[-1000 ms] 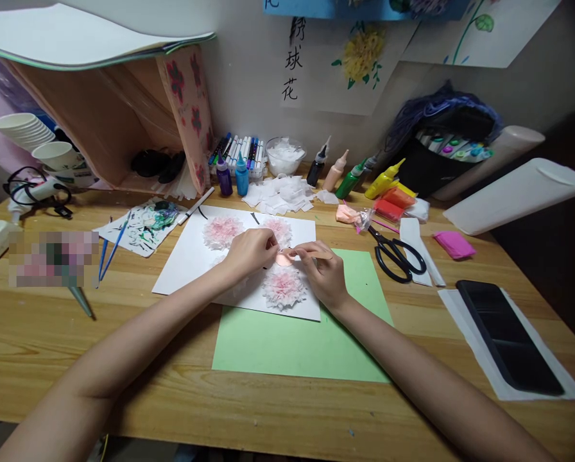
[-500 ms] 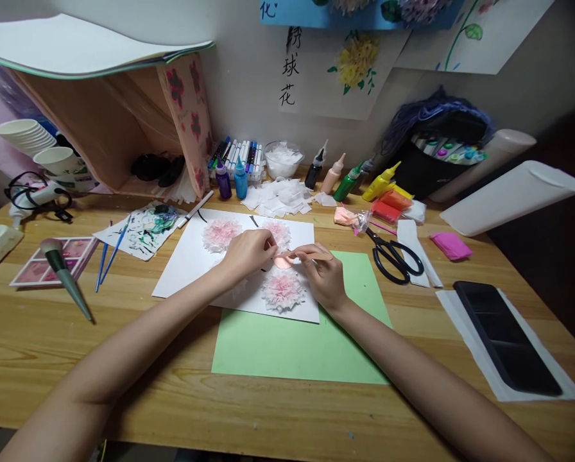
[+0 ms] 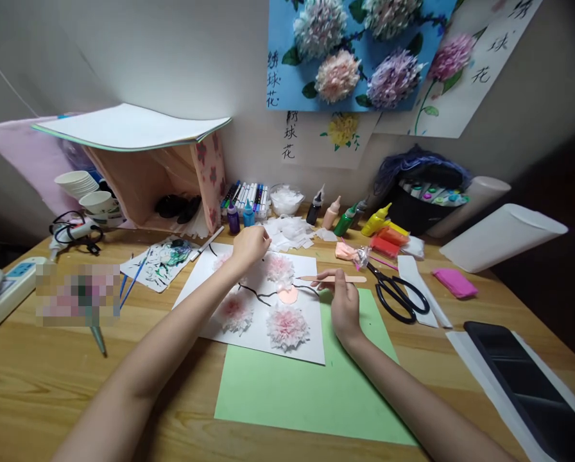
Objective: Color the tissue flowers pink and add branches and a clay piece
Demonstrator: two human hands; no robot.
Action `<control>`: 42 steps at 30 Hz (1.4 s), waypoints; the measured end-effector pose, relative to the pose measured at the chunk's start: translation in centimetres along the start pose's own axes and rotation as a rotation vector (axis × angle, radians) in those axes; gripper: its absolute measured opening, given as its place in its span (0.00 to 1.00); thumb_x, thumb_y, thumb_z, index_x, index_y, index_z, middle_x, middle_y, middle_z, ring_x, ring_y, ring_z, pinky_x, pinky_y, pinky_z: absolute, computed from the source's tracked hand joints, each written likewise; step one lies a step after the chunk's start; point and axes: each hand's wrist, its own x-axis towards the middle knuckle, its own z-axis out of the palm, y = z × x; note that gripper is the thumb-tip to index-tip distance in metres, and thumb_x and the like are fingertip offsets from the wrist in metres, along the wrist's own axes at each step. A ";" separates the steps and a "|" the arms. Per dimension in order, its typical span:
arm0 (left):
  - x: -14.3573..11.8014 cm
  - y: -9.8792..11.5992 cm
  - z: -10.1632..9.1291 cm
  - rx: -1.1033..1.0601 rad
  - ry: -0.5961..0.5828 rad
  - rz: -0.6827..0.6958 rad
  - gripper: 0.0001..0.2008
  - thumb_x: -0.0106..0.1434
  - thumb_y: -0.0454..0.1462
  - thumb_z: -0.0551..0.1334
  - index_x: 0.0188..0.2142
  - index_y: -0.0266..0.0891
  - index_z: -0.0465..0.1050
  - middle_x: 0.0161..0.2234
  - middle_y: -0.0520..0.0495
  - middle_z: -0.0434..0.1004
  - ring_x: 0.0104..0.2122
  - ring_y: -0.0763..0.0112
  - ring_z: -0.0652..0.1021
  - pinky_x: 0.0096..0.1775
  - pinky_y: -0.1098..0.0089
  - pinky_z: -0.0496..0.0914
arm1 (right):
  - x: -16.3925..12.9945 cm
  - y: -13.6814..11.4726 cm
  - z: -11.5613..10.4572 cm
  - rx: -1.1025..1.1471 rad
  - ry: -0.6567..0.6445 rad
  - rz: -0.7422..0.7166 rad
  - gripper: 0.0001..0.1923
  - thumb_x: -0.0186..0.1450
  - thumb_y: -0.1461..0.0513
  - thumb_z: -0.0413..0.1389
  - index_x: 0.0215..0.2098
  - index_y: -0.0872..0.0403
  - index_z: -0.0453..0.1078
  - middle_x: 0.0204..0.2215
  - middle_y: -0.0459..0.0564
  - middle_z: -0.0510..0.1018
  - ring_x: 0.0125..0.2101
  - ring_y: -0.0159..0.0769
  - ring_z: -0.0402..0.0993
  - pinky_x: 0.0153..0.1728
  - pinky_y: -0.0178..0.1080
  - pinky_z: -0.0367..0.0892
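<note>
My right hand (image 3: 344, 307) grips a flat, pointed wooden stick (image 3: 333, 278) near the right edge of the white sheet (image 3: 311, 340). The stick points left, above a round peach clay patch (image 3: 287, 294) with some whitish stuff at its upper edge. My left hand (image 3: 250, 247) is at the far side of the sheet, beside a pile of white tissue paper pieces (image 3: 290, 232). Its fingers are curled together; what they hold, if anything, is hidden. Pink and white tissue flowers (image 3: 288, 326) and dark painted branches are on the sheet. My left forearm covers part of it.
Green paper (image 3: 311, 398) lies under the sheet. Right of it are black-handled scissors (image 3: 398, 294), a pink packet (image 3: 455, 283) and a black tray-like case (image 3: 523, 385). Paint bottles (image 3: 346, 219), markers (image 3: 246, 197) and a bowl (image 3: 287, 200) line the back. Left are brushes (image 3: 136, 276) and a paint-smeared paper (image 3: 165, 262).
My left hand has left the peach patch and moved back to the tissue pieces. My right hand has drawn right with the stick, uncovering the patch. The view has tilted upward.
</note>
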 end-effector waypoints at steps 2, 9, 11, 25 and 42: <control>1.6 0.4 0.5 0.019 -0.040 -0.033 0.11 0.60 0.39 0.57 0.36 0.37 0.76 0.43 0.39 0.78 0.46 0.57 0.75 0.42 0.65 0.69 | 0.3 0.1 0.0 0.032 0.029 0.059 0.24 0.66 0.45 0.45 0.29 0.55 0.68 0.23 0.48 0.76 0.26 0.33 0.72 0.30 0.36 0.65; 3.0 0.5 1.1 -0.005 -0.127 -0.097 0.08 0.54 0.35 0.61 0.33 0.37 0.77 0.39 0.38 0.79 0.42 0.58 0.78 0.39 0.67 0.70 | 0.1 -0.1 0.1 0.036 0.002 0.041 0.26 0.64 0.43 0.45 0.28 0.55 0.69 0.24 0.50 0.76 0.26 0.35 0.74 0.29 0.36 0.67; 2.8 0.0 0.6 -0.035 -0.127 -0.071 0.08 0.54 0.37 0.60 0.32 0.37 0.77 0.38 0.39 0.80 0.40 0.60 0.78 0.37 0.68 0.70 | 0.1 -0.2 0.1 0.029 -0.010 0.017 0.26 0.64 0.43 0.45 0.27 0.55 0.69 0.24 0.50 0.76 0.25 0.35 0.74 0.28 0.36 0.67; -0.1 -2.8 -3.5 -0.409 0.068 0.131 0.12 0.57 0.42 0.60 0.32 0.35 0.77 0.32 0.44 0.80 0.33 0.67 0.76 0.35 0.71 0.67 | -1.0 -0.3 0.0 -0.166 -0.317 -0.316 0.18 0.70 0.56 0.44 0.29 0.53 0.71 0.29 0.49 0.76 0.32 0.35 0.73 0.34 0.38 0.67; -4.1 -1.2 -0.8 -0.393 -0.554 0.326 0.07 0.51 0.35 0.60 0.28 0.36 0.77 0.26 0.49 0.78 0.27 0.72 0.73 0.28 0.74 0.63 | -1.2 -0.2 0.2 -0.470 -0.363 -0.499 0.13 0.69 0.60 0.47 0.34 0.51 0.73 0.34 0.49 0.79 0.35 0.38 0.72 0.37 0.42 0.67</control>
